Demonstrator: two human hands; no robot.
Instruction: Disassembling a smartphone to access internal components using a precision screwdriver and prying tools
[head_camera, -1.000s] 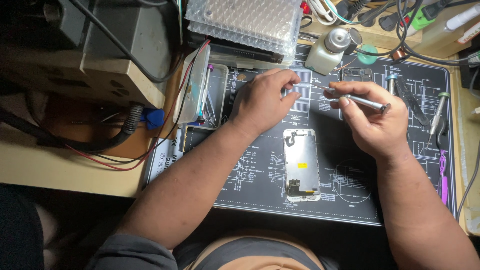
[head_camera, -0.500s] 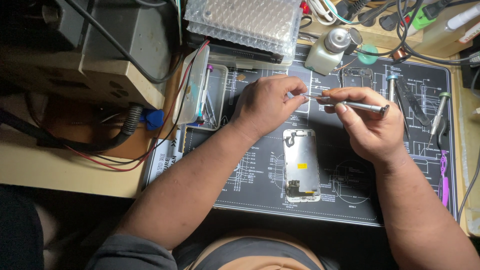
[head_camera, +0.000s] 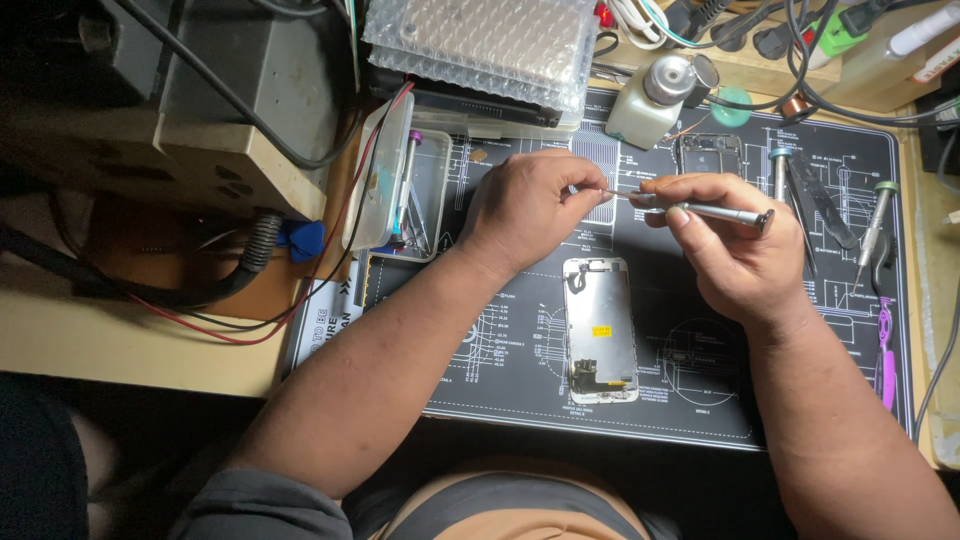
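- Landmark: the dismantled phone panel (head_camera: 600, 330), lying face down on the black printed work mat (head_camera: 500, 380), long axis running away from the person.
- Right hand (head_camera: 735, 255) sits up and to the right of the panel, grip pinched around a slim metal screwdriver (head_camera: 715, 210). The tool lies nearly level, its long axis crosswise to the panel's, thin tip pointing left.
- Left hand (head_camera: 525, 210) sits up and to the left of the panel, fingertips pressed together right at the screwdriver tip (whatever is between them is too small to make out, so I cannot tell what it pinches).
- Key relation: the tip meets the left fingertips just above the panel's top edge; both hands hover clear of the panel, the left slightly nearer its top corner.
- Left of the panel: a clear plastic tray (head_camera: 400, 190), lid propped up, with small tools inside.
- Beyond the panel's top edge: a white pump bottle (head_camera: 650, 100) and a bubble-wrapped bundle (head_camera: 480, 45).
- Far right of the panel: two more screwdrivers (head_camera: 870, 225) and a purple tool (head_camera: 885, 350) at the mat's edge, on the bench (head_camera: 120, 340).
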